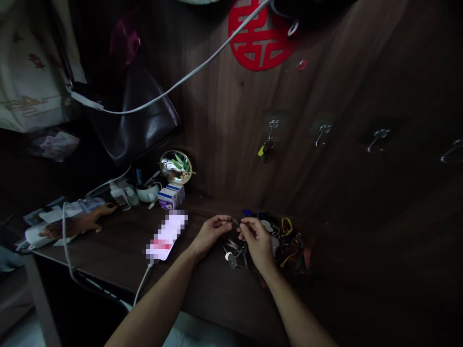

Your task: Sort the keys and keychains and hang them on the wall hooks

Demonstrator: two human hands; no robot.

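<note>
My left hand (211, 232) is closed in a pinch on a small dark metal key ring (234, 223) above the dark shelf. From the other side, the fingertips of my right hand (258, 238) pinch at the same ring; its finer details are too dim to make out. Several loose metal keys (236, 260) lie on the surface just below and between my hands. Beside and partly behind my right hand spreads a pile of keys with coloured cords and tags (287, 241), among them yellow and red loops.
Left of my hands lies a lit phone (167, 236) on a white cable. Small boxes (170, 196), a round mirror (176, 167), bottles (119, 195) and a brown animal figure (81, 221) stand farther left. Wall hooks (323, 135) line the back panel; one carries keys (266, 150).
</note>
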